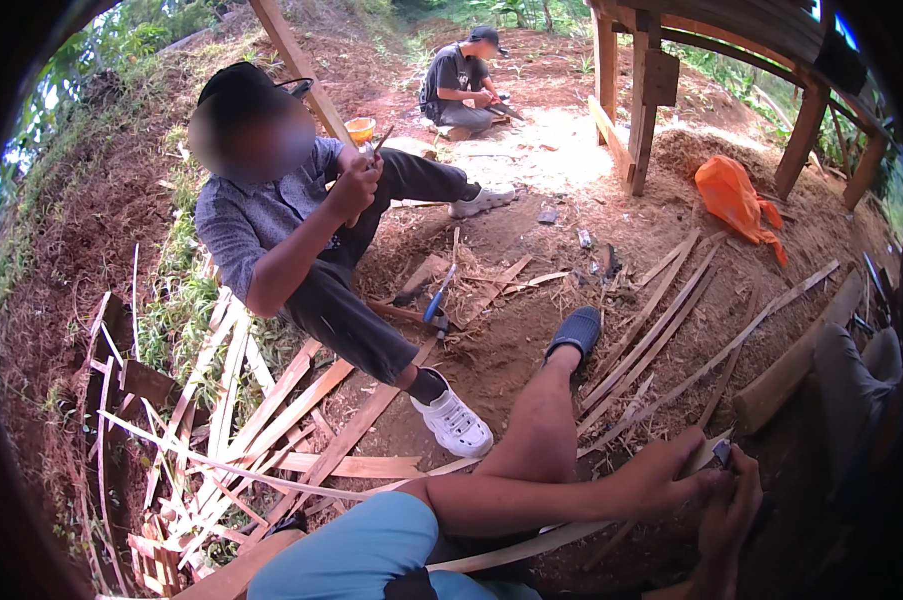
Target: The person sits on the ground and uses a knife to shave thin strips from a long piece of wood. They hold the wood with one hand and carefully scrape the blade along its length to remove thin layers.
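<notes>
My left hand (pixel 659 474) is closed around a pale wooden strip (pixel 693 458) at the lower right. Close against it, my right hand (pixel 733 505) is closed on a small tool with a dark, shiny end (pixel 721 453), possibly a knife; most of it is hidden by the fingers. A long, thin pale strip (pixel 551 543) passes beneath my left forearm toward the hands. I sit with a leg in light blue shorts (pixel 356 548) bent before me, a dark blue clog (pixel 574 332) on that foot.
A seated person (pixel 271 215) works a small piece at left; another sits (pixel 461 85) farther back. Split wood strips (pixel 261 420) pile at left. A blue-handled hammer (pixel 438 300), orange cloth (pixel 733 200), log (pixel 801 355) and wooden posts (pixel 641 120) stand or lie around.
</notes>
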